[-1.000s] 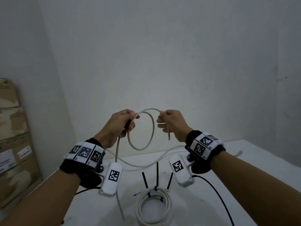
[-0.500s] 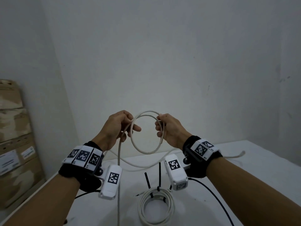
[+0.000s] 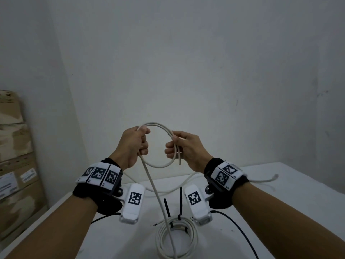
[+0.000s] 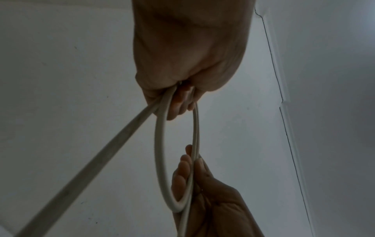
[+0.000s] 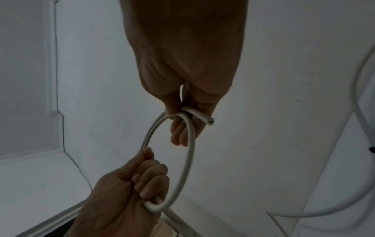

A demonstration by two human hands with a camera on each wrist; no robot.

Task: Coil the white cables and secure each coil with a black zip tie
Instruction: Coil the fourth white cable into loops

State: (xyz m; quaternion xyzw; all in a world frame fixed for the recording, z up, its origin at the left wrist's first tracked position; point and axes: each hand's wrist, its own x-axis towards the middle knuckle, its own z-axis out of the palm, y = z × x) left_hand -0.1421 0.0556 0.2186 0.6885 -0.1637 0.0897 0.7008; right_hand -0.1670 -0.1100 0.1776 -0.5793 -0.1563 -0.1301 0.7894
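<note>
table: white, near field | finished coil: near centre of table, bound by black zip ties | white cable: one loop held above table, tail hanging down | left hand: fist curled round loop's left side | right hand: pinching right side, cut end below fingers

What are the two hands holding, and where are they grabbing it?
Both hold one white cable, bent into a loop. The left hand grips the loop's left side; the right hand pinches its right side, near the cut end.
</note>
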